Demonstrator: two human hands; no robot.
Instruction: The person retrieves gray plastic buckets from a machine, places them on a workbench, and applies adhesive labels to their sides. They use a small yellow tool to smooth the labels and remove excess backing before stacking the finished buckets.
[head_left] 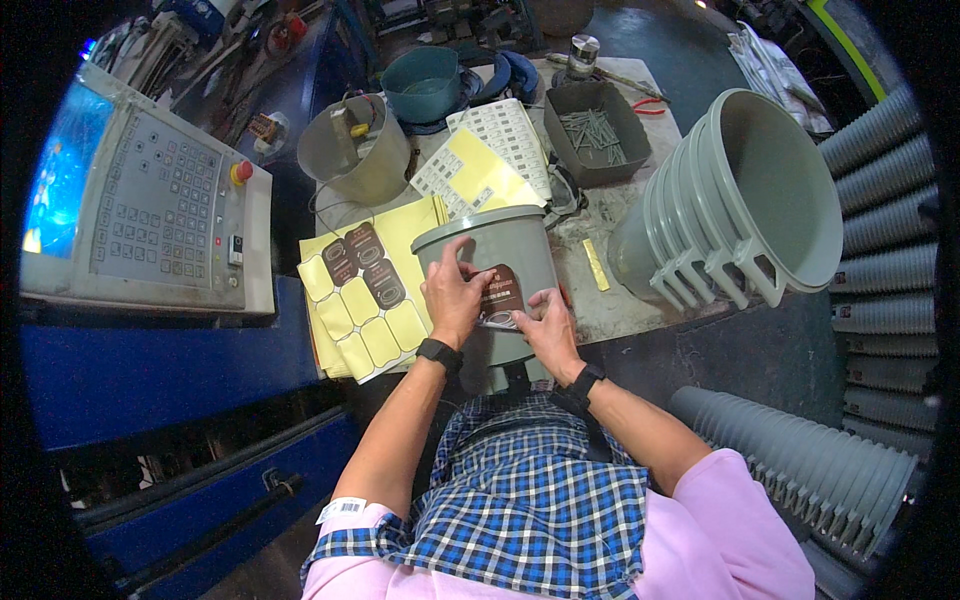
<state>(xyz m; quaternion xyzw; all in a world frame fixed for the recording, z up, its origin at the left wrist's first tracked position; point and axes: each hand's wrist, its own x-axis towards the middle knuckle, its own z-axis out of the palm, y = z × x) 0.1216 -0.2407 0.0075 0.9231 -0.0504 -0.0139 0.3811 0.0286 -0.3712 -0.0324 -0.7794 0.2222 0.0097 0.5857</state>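
Note:
A grey plastic bucket (519,233) stands upright at my waist, a brown printed label (499,288) on its side facing me. My left hand (455,291) is at the label's left edge, curled fingers and thumb holding it against the bucket. My right hand (544,326) pinches the label's lower right part. Just left of the bucket lie yellow label sheets (352,305) with several brown labels (372,265) on them. A sheet of small white stickers (465,170) lies behind the bucket. A short yellow strip (595,264) rests to its right.
Stacked grey buckets (738,195) lie tilted right, with more stacks (790,465) below. At back are a clear container (354,155), teal tub (420,85) and box of screws (593,135). A machine control panel (150,200) borders the left; the worktable's bare edge (640,325) shows.

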